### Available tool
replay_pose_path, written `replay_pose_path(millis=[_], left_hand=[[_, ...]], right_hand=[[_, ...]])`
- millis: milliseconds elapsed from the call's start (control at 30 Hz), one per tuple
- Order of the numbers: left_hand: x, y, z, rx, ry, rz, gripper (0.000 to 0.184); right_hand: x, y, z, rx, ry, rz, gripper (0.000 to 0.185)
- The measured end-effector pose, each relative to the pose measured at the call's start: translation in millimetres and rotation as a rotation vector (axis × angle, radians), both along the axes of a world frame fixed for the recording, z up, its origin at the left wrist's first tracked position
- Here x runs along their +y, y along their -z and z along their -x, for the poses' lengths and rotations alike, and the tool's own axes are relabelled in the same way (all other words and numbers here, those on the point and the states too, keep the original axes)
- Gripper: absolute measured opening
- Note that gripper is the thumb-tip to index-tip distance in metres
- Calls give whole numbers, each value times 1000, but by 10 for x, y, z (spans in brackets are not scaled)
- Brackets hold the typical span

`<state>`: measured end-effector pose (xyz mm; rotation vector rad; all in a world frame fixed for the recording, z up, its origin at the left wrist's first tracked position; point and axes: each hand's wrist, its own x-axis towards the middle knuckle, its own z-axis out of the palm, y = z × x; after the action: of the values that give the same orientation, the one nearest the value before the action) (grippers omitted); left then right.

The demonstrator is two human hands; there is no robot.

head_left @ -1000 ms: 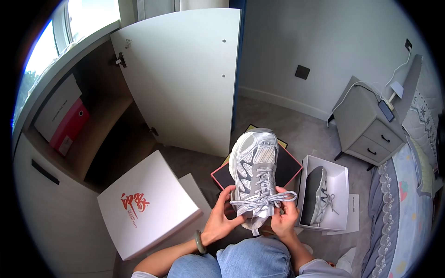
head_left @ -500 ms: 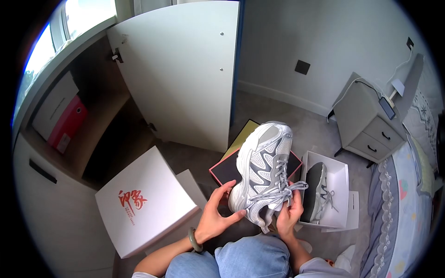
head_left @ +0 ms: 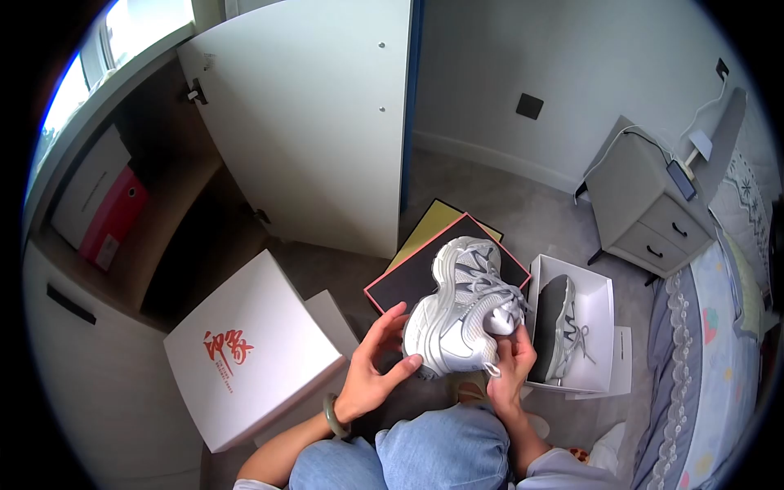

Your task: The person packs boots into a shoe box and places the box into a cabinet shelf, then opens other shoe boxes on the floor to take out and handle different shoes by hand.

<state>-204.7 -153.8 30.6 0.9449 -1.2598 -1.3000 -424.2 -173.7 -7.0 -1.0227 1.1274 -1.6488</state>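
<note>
A white and grey sneaker [head_left: 459, 314] is held up in front of my knees, its toe pointing away and its heel toward me. My left hand [head_left: 377, 367] grips the sole side near the heel, thumb and fingers curved around it. At the collar, my right hand [head_left: 512, 367] pinches the shoe by its opening; part of those fingers is hidden. The matching sneaker [head_left: 558, 331] lies on its side in an open white shoebox [head_left: 600, 314] to the right. Behind the held shoe are a black lid with a red edge [head_left: 408, 282] and a yellow-green box [head_left: 430, 233].
A white shoebox with red lettering [head_left: 253, 351] stands at left. An open cabinet door [head_left: 302, 122] rises behind it; shoeboxes [head_left: 98, 204] sit on the shelf. At right are a grey nightstand [head_left: 645, 196] with a phone [head_left: 680, 180] and a bed [head_left: 706, 367].
The sneaker has tipped, its toe swinging down and away, so the heel and collar now face me more. Both hands keep hold of it. The view has shifted slightly.
</note>
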Motion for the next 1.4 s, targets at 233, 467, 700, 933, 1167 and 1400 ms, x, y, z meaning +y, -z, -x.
replay_pose_path(millis=[233,467,700,933,1167,1400], left_hand=[[0,152,-27,159,128,-182,70],[-11,209,-4,162,176,-213,75],[-9,198,28,147,185,-229,75],[-6,215,34,185,196,-231,71],[36,303,25,36,241,-245,101],[32,189,101,234,140,-396,87]], right_hand=[[63,-253,-65,255,0,65,55],[59,-315,-55,577,115,230,58],[46,-319,-44,650,141,302,57],[52,-330,-3,749,94,393,55],[45,-472,-45,891,45,509,53],[46,-453,-10,749,-162,484,48]])
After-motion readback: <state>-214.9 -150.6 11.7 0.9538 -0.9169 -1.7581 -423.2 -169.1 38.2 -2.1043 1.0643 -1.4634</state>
